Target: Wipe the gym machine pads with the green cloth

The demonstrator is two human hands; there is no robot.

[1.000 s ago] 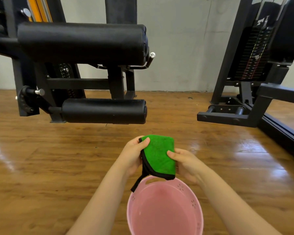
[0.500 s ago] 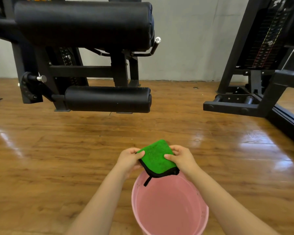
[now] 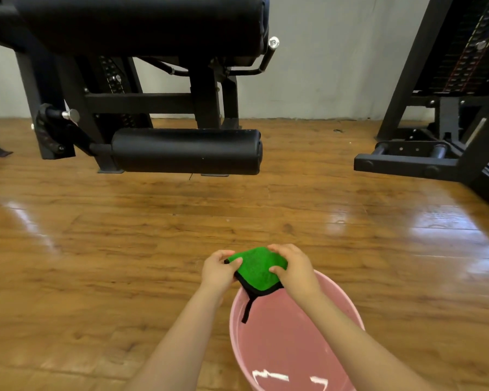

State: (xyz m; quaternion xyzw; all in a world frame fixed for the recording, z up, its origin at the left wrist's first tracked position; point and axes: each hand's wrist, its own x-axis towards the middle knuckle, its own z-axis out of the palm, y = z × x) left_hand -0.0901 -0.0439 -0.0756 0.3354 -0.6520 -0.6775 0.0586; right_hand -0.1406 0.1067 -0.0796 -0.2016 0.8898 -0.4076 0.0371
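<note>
Both hands have lowered the folded green microfibre cloth toward the pink plastic basin's far rim; left hand and right hand pinch it. Black padded rollers remain unwiped.

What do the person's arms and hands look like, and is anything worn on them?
Both forearms are bare up to the bottom edge of the picture: no sleeves show. The left hand and the right hand wear no gloves, and no watch, ring or bracelet is visible. The fingernails look short and unpainted.
</note>
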